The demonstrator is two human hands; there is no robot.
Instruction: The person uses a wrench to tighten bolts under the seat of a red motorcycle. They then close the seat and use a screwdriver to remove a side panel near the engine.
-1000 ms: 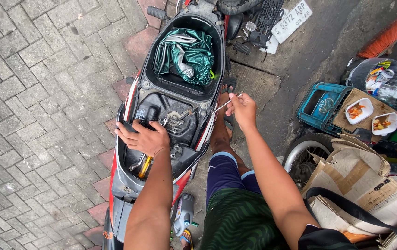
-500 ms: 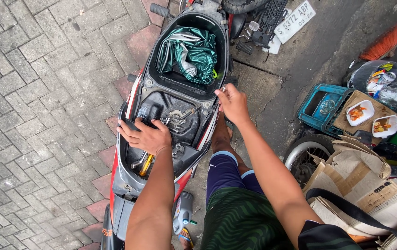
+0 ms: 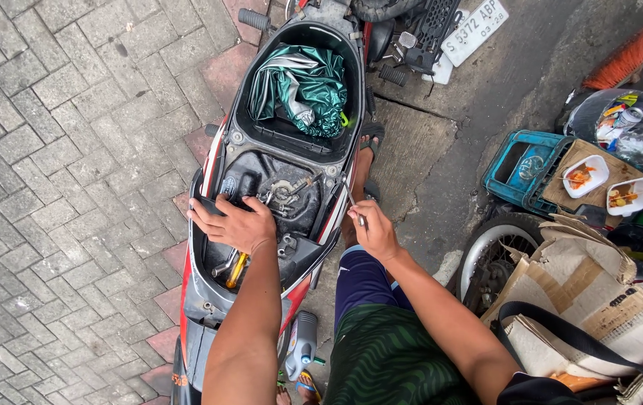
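My left hand lies flat, fingers spread, on the black inner frame of the scooter, just left of the round fuel pump fitting. My right hand is closed around a thin metal tool at the scooter's right edge, its tip angled toward the frame. The green raincoat sits bundled in the open storage tub above.

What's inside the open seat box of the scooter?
A crumpled green shiny cloth lies inside the black seat box. It covers much of the floor, so anything beneath it stays hidden.
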